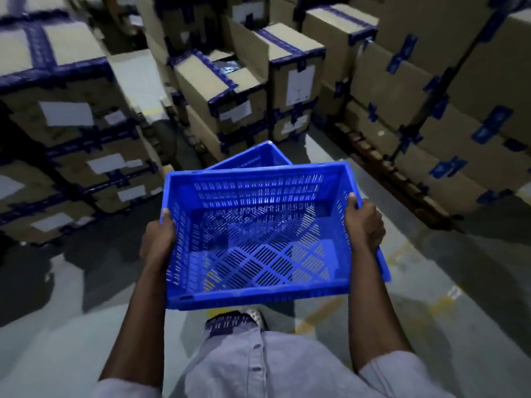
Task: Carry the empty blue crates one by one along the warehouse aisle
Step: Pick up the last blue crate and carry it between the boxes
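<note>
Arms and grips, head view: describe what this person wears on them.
The left grip and right grip are bare hands: no gloves, rings, watch or wristband show. The forearms are uncovered too. Short pale grey sleeves sit higher up and match the buttoned pale grey shirt.

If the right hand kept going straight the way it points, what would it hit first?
Likely the stacked brown cardboard boxes ahead, though depth is unclear. The right hand, holding the blue slatted plastic crate, points right of the second blue crate.
</note>
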